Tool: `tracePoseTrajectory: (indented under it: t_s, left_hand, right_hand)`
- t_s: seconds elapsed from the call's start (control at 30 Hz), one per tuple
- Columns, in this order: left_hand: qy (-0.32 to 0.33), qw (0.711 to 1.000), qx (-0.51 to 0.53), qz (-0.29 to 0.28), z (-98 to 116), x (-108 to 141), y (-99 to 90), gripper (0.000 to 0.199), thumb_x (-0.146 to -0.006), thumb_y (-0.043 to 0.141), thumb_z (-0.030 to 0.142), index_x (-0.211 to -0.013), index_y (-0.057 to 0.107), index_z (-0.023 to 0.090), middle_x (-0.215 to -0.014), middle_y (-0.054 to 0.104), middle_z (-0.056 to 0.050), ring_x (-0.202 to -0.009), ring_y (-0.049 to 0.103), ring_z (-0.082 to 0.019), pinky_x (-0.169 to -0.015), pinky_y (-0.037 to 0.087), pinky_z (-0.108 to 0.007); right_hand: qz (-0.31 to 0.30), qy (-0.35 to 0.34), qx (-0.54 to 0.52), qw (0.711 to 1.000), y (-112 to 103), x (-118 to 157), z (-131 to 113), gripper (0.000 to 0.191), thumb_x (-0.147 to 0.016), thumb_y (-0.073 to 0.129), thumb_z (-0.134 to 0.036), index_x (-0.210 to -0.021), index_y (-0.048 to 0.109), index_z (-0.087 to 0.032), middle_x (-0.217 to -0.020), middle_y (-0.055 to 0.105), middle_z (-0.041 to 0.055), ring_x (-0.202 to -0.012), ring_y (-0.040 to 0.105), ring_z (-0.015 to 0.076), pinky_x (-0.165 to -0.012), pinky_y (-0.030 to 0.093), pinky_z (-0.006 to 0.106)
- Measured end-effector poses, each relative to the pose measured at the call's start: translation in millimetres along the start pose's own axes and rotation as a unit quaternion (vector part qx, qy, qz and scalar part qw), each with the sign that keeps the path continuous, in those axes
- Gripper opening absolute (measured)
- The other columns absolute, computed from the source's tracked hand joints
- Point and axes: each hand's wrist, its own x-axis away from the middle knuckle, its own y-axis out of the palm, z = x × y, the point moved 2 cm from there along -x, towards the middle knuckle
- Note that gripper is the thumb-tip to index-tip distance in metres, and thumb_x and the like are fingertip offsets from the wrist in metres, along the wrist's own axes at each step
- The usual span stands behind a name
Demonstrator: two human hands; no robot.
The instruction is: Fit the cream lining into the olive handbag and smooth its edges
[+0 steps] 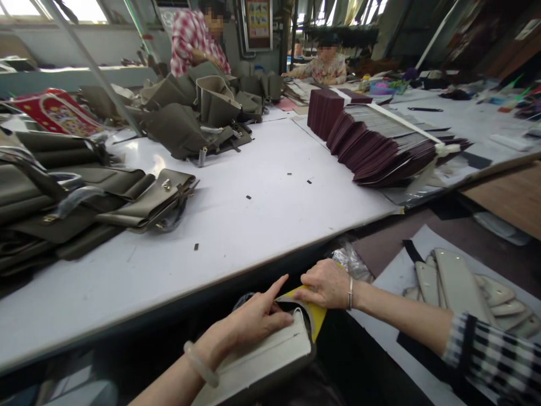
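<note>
Low in front of me, below the table edge, is a pale off-white block-like piece [274, 358] with a dark lower edge. My left hand [257, 318] rests on its top end, index finger stretched toward the upper right and thumb lying on the piece. The other fingers are partly hidden. A yellow sheet [319, 320] with a greyish curved edge bends over the far end of the piece. My right hand [323, 285] pinches that sheet along its upper edge, fingers closed over it. What the sheet is part of cannot be made out.
A white table [253, 225] holds olive-grey bags [143, 200] at left and a strapped stack of maroon panels [367, 141]. Beige strap-like pieces [460, 287] lie on white paper at right. Two people [196, 39] are behind the table. A slanted pole [88, 62] stands at left.
</note>
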Motion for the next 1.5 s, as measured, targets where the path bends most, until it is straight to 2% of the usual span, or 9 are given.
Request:
tracePoseTrajectory:
  t_s: [0.2, 0.3, 0.37, 0.67, 1.03, 1.3, 1.5]
  left_hand:
    - [-0.008, 0.994, -0.101, 0.034, 5, 3, -5.3, 0.068, -0.087, 0.059, 0.047, -0.149, 0.032, 0.037, -0.082, 0.064, 0.002, -0.073, 0.056, -0.018, -0.064, 0.040, -0.026]
    - [0.030, 0.993, -0.110, 0.020, 11, 4, -6.3, 0.050, -0.090, 0.055, 0.041, -0.139, 0.048, 0.040, -0.096, 0.068, 0.004, -0.080, 0.057, -0.017, -0.072, 0.040, -0.026]
    - [0.045, 0.994, -0.104, 0.002, 14, 4, -6.2, 0.042, -0.092, 0.053, 0.038, -0.134, 0.053, 0.041, -0.096, 0.069, 0.006, -0.077, 0.057, -0.015, -0.070, 0.039, -0.025]
    - [0.074, 0.989, -0.131, -0.013, 18, 6, -6.7, 0.044, -0.096, 0.046, 0.038, -0.140, 0.048, 0.038, -0.079, 0.064, 0.004, -0.065, 0.050, -0.014, -0.067, 0.035, -0.026]
    - [0.086, 0.986, -0.142, -0.021, 18, 3, -5.3, 0.043, -0.097, 0.043, 0.038, -0.140, 0.049, 0.036, -0.078, 0.065, 0.003, -0.063, 0.051, -0.013, -0.065, 0.037, -0.024]
    - [0.094, 0.978, -0.187, -0.017, 14, 3, -0.3, 0.045, -0.099, 0.040, 0.041, -0.144, 0.043, 0.037, -0.094, 0.072, -0.001, -0.074, 0.062, -0.019, -0.072, 0.041, -0.027]
    - [0.096, 0.977, -0.188, -0.018, 14, 2, 2.6, 0.044, -0.100, 0.041, 0.040, -0.144, 0.042, 0.037, -0.105, 0.072, 0.000, -0.087, 0.066, -0.020, -0.078, 0.044, -0.027]
  right_hand:
    - [-0.001, -0.084, 0.057, 0.995, 3, -14, -1, 0.060, -0.096, 0.036, -0.063, -0.067, 0.063, -0.018, -0.067, 0.070, 0.0072, -0.060, 0.062, 0.0172, -0.057, 0.010, 0.033]
    - [-0.002, -0.105, 0.073, 0.992, 3, -17, -2, 0.061, -0.097, 0.033, -0.062, -0.068, 0.063, -0.018, -0.067, 0.070, 0.0072, -0.060, 0.063, 0.0174, -0.055, 0.010, 0.032]
    - [-0.008, -0.121, 0.081, 0.989, 2, -19, -3, 0.061, -0.099, 0.031, -0.059, -0.069, 0.064, -0.017, -0.068, 0.071, 0.0072, -0.062, 0.064, 0.0178, -0.055, 0.012, 0.031]
    - [-0.049, -0.134, 0.097, 0.985, -10, -22, -9, 0.058, -0.102, 0.029, -0.050, -0.072, 0.067, -0.017, -0.072, 0.073, 0.0079, -0.064, 0.067, 0.0195, -0.055, 0.024, 0.029]
    - [-0.071, -0.073, 0.105, 0.989, -4, -11, -17, 0.063, -0.103, 0.021, -0.050, -0.076, 0.067, -0.017, -0.075, 0.074, 0.0113, -0.068, 0.070, 0.0250, -0.057, 0.031, 0.031]
    - [-0.076, -0.043, 0.091, 0.992, 0, -4, -21, 0.061, -0.103, 0.022, -0.049, -0.077, 0.067, -0.016, -0.077, 0.073, 0.0119, -0.069, 0.070, 0.0255, -0.058, 0.031, 0.032]
    - [-0.071, 0.016, 0.074, 0.995, 4, 6, -27, 0.065, -0.103, 0.019, -0.049, -0.078, 0.069, -0.017, -0.076, 0.074, 0.0122, -0.069, 0.070, 0.0257, -0.058, 0.032, 0.031]
